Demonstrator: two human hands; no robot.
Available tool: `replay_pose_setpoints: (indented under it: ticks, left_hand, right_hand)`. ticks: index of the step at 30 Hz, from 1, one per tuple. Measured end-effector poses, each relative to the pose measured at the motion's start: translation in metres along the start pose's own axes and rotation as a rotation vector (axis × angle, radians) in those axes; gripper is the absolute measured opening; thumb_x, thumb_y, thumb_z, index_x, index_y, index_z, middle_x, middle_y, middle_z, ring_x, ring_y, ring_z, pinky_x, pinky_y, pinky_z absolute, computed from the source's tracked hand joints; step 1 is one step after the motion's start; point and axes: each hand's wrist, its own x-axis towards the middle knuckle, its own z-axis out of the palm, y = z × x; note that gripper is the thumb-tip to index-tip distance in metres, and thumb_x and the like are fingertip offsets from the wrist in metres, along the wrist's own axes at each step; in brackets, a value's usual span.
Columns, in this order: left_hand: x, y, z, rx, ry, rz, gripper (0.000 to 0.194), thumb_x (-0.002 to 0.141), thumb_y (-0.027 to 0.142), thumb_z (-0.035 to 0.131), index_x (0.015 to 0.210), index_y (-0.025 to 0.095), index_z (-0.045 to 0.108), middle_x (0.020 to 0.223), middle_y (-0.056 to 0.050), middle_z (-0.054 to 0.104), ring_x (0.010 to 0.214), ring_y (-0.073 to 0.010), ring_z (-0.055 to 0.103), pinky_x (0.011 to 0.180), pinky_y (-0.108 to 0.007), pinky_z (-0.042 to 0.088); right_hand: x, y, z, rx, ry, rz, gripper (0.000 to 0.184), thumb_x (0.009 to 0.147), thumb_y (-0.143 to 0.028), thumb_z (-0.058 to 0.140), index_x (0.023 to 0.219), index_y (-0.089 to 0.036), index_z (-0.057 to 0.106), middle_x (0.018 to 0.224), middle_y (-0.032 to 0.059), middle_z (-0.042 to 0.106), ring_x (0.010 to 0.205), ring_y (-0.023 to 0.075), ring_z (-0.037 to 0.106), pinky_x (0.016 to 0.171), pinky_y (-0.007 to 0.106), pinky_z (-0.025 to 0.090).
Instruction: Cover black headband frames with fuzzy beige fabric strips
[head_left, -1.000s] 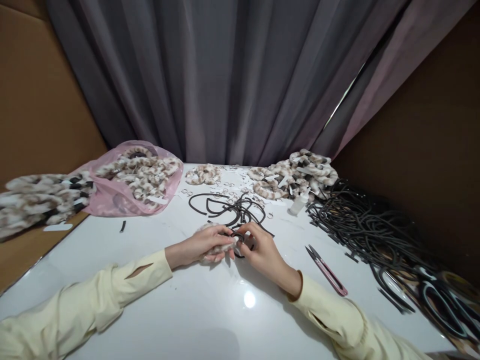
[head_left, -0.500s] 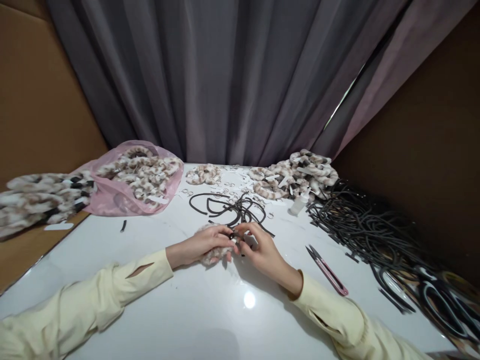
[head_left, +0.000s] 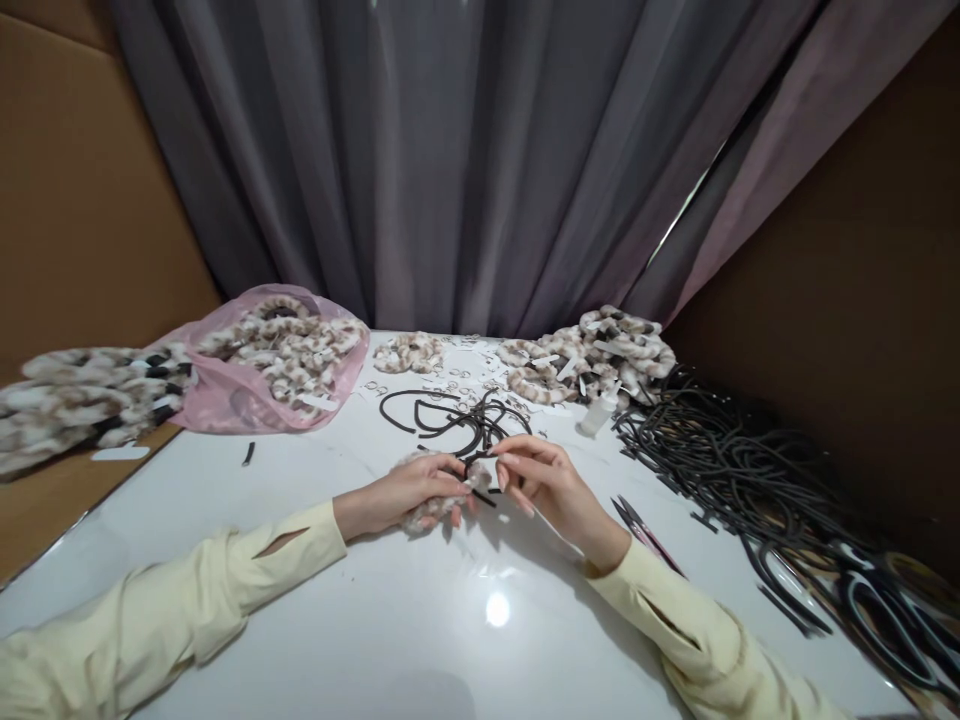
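My left hand (head_left: 412, 492) is closed round a fluffy white-and-brown plush piece (head_left: 429, 515), its fingers wrapped over the top. A short black cord (head_left: 480, 457) curves from the plush piece to the fingertips of my right hand (head_left: 544, 480), which pinches its end. My other right fingers are loosely bent. Another dark cord end (head_left: 486, 498) shows just below the plush. Behind both hands lies a loose heap of black cords (head_left: 484, 425). Thread snips (head_left: 645, 533) lie beside my right wrist, partly hidden by the sleeve.
A pink plastic bag (head_left: 210, 405) of fluffy rings lies at the left, beside more plush rings (head_left: 67, 400). Small metal rings (head_left: 457, 380) are scattered at the back. A plush pile (head_left: 626, 345), a small bottle (head_left: 598, 412) and many black cords (head_left: 720, 450) fill the right.
My right hand has moved slightly right, away from my left fingers, drawing the black cord into view. My left hand keeps its hold on the plush. The sleeve covers more of the snips.
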Motion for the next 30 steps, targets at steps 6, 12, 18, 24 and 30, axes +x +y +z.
replay_pose_setpoints:
  ticks: [6, 12, 18, 24, 30]
  left_hand:
    - [0.000, 0.004, 0.001, 0.032, 0.019, -0.022, 0.033, 0.077, 0.043, 0.060, 0.089, 0.014, 0.049, 0.079, -0.007, 0.066, 0.038, -0.0004, 0.035, 0.032, -0.015, 0.008]
    - [0.004, 0.000, -0.002, -0.009, 0.041, -0.007, 0.033, 0.073, 0.039, 0.064, 0.086, 0.015, 0.047, 0.072, -0.006, 0.066, 0.036, 0.0001, 0.031, 0.034, -0.017, 0.009]
    - [0.006, 0.005, -0.008, -0.176, 0.058, -0.077, 0.032, 0.064, 0.028, 0.071, 0.082, 0.014, 0.048, 0.071, -0.004, 0.063, 0.037, 0.0003, 0.031, 0.034, -0.016, 0.008]
    - [-0.004, 0.024, -0.018, -0.159, 0.081, -0.096, 0.018, 0.067, 0.022, 0.069, 0.075, 0.009, 0.059, 0.071, -0.004, 0.061, 0.048, -0.0042, 0.048, 0.042, -0.014, 0.032]
    - [-0.018, 0.052, -0.019, -0.030, -0.005, -0.123, 0.021, 0.071, 0.029, 0.069, 0.067, 0.010, 0.062, 0.053, 0.003, 0.047, 0.040, -0.0017, 0.025, 0.035, -0.017, 0.013]
  right_hand:
    - [0.004, -0.017, -0.015, 0.161, 0.092, -0.009, 0.019, 0.072, -0.029, 0.063, 0.088, -0.019, 0.067, 0.090, 0.0072, 0.072, 0.052, 0.0119, 0.059, 0.051, 0.026, 0.047]
    - [0.007, -0.021, -0.025, 0.231, 0.060, -0.022, 0.034, 0.065, -0.014, 0.065, 0.099, -0.020, 0.063, 0.118, 0.0082, 0.064, 0.104, 0.0226, 0.062, 0.080, 0.034, 0.053]
    - [0.012, -0.020, -0.034, -0.149, 0.334, -0.178, 0.022, 0.069, -0.032, 0.072, 0.081, -0.018, 0.060, 0.080, 0.0069, 0.071, 0.071, 0.0201, 0.068, 0.061, 0.030, 0.052]
    - [0.011, -0.027, -0.047, -0.692, 0.579, -0.363, 0.031, 0.079, -0.045, 0.060, 0.063, -0.018, 0.062, 0.062, 0.0033, 0.060, 0.056, 0.0140, 0.053, 0.053, 0.026, 0.043]
    - [0.009, -0.055, -0.059, -0.601, 0.435, -0.295, 0.027, 0.073, -0.040, 0.065, 0.090, -0.020, 0.067, 0.103, 0.0088, 0.064, 0.070, 0.0183, 0.061, 0.060, 0.032, 0.049]
